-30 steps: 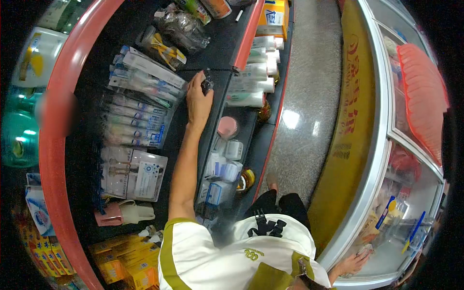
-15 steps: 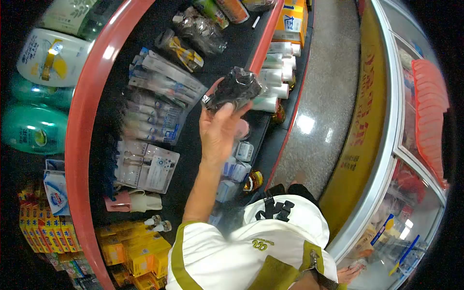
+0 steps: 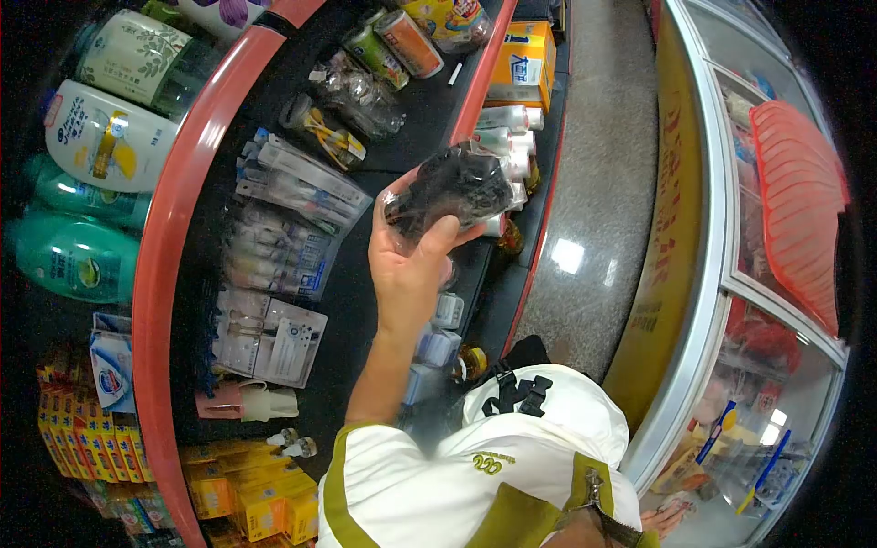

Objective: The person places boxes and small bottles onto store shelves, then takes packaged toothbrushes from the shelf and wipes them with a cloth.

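My left hand (image 3: 407, 265) is raised in front of the shelf, closed around a black item in clear plastic wrap (image 3: 457, 187). The thumb presses on the near side, and the other fingers are partly hidden behind it. What the black item is I cannot make out. My right hand (image 3: 671, 514) hangs low by the freezer, small and partly hidden by my clothing. Its fingers look loosely stretched, with nothing visible in them. Beyond the held item, a clear bag of dark goods (image 3: 356, 96) and a pack with yellow handles (image 3: 324, 132) lie on the shelf.
Packaged toothbrushes (image 3: 297, 187) and a clear blister pack (image 3: 269, 338) lie on the black shelf. A red shelf edge (image 3: 155, 274) curves at left, beside bottles (image 3: 110, 137). Yellow boxes (image 3: 265, 498) sit below. Right of the aisle floor (image 3: 594, 164) stands a glass-topped freezer (image 3: 703, 228).
My left hand still grips the wrapped black item, which has turned so that more of its broad side shows. It sits slightly lower in view. The whole view has shifted slightly.
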Available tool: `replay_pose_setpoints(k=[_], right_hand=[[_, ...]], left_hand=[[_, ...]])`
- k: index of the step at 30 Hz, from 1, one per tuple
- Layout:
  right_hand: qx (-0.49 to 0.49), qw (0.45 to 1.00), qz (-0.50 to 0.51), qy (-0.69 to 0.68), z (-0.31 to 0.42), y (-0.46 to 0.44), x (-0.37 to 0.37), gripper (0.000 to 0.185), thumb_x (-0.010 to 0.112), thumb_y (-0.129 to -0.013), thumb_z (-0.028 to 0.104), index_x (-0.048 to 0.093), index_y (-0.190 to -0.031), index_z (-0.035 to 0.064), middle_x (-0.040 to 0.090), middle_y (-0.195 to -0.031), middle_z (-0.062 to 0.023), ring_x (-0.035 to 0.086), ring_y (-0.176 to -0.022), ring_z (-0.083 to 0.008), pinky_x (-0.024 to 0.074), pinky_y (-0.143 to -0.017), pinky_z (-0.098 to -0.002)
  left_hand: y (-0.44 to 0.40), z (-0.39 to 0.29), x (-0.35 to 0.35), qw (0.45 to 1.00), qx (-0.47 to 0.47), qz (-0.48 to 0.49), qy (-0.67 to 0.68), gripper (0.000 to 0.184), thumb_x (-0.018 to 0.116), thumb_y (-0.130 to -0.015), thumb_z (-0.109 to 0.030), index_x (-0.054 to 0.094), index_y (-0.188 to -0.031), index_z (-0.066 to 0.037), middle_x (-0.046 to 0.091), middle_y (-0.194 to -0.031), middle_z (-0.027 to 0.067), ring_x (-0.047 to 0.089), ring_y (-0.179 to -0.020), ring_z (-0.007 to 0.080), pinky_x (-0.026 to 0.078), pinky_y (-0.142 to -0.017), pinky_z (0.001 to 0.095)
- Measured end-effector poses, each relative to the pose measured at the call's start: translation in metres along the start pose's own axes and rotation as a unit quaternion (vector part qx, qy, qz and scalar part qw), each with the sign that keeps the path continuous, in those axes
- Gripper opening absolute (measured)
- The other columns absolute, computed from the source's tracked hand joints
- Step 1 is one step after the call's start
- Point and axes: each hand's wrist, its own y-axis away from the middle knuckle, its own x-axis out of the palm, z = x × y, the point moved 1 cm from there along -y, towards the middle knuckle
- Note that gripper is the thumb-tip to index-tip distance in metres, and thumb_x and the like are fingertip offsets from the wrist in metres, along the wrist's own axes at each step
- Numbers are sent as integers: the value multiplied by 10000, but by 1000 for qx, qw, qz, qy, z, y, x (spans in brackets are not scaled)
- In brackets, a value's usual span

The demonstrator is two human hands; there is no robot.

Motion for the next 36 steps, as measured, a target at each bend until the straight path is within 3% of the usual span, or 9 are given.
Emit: replay_pose_setpoints(k=[12, 17, 21, 28, 31, 32, 33, 34, 36], right_hand=[[21, 999, 30, 11, 9, -6, 5, 441, 384, -944, 344, 499, -1323, 149, 489, -1359, -140, 510, -1178, -340, 427, -935, -460], [43, 997, 62, 15, 7, -6, -1, 447, 421, -923, 333, 496, -1322, 146, 479, -1372, -134, 499, -1195, -331, 415, -941, -459], [63, 993, 95, 18, 6, -7, -1, 453, 446, -909, 326, 494, -1321, 144, 473, -1380, -130, 491, -1207, -326, 407, -946, -458], [116, 964, 234, 49, -11, 4, -9, 469, 489, -884, 314, 490, -1319, 140, 461, -1396, -122, 477, -1227, -316, 393, -954, -457], [111, 946, 305, 28, -19, -16, -25, 476, 521, -857, 313, 501, -1284, 104, 482, -1347, -155, 493, -1181, -341, 404, -934, -443], [101, 942, 320, 9, -19, -30, -30, 481, 541, -838, 316, 513, -1249, 68, 505, -1294, -189, 513, -1130, -368, 418, -913, -429], [97, 943, 318, -24, -24, -37, -30, 469, 542, -835, 302, 516, -1235, 59, 510, -1265, -198, 516, -1109, -376, 418, -905, -438], [97, 942, 314, -62, -26, -41, -27, 457, 544, -832, 287, 520, -1222, 50, 514, -1237, -207, 518, -1088, -385, 417, -896, -446], [157, 920, 326, -150, -22, -57, -27, 437, 548, -827, 262, 525, -1200, 35, 519, -1177, -221, 520, -1048, -395, 417, -882, -458]], left_hand=[[3, 9, -14, 986, 140, 3, -95, 388, 638, -804, 124, 512, -1154, 15, 609, -1148, 167, 622, -1035, 220, 543, -900, 353], [1, 2, -28, 934, 273, 33, -229, 419, 689, -655, 93, 614, -1041, -50, 610, -1180, 216, 599, -1112, 291, 511, -923, 391], [6, 1, -29, 842, 406, 16, -355, 289, 735, -676, 21, 677, -938, -89, 574, -1212, 223, 598, -1091, 372, 508, -928, 404], [14, 3, -43, 780, 454, 6, -431, 221, 741, -690, -36, 691, -893, -107, 608, -1170, 190, 602, -1092, 338, 516, -901, 387], [6, -2, -64, 766, 472, -75, -429, 321, 712, -672, 50, 619, -965, -42, 632, -1138, 169, 618, -1045, 304, 488, -912, 372], [10, -6, -66, 808, 439, -105, -380, 376, 719, -683, 61, 593, -1024, -37, 632, -1129, 145, 619, -1017, 260, 479, -923, 367], [14, -11, -77, 755, 413, -159, -484, 365, 723, -732, 49, 570, -1052, -38, 622, -1135, 138, 620, -996, 214, 509, -865, 335], [17, -12, -82, 858, 313, -163, -373, 371, 687, -779, 93, 511, -1083, -25, 660, -1037, 188, 678, -877, 256, 522, -849, 361], [26, -8, -91, 923, 248, -157, -250, 394, 679, -809, 60, 472, -1132, -34, 676, -975, 204, 694, -791, 252, 540, -798, 353]])
